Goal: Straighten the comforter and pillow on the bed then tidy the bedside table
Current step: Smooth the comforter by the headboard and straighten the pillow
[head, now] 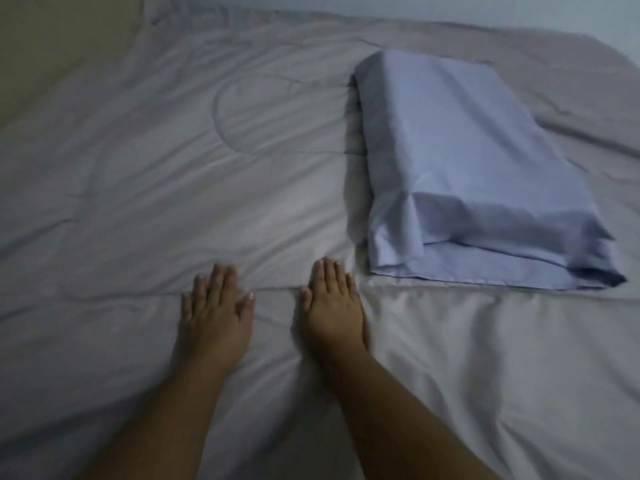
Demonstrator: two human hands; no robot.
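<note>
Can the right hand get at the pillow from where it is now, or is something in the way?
Probably yes. The right hand lies flat and empty on the comforter, beside the near left corner of the pillow, with only bare fabric between; the left hand sits on its other side.

Comforter (145, 174) (near side) off-frame

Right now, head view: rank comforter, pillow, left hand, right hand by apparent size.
1. comforter: fills most of the frame.
2. pillow: lies on it, at the right.
3. left hand and right hand: look alike, so unranked; both are nearer the camera than the pillow.
</note>
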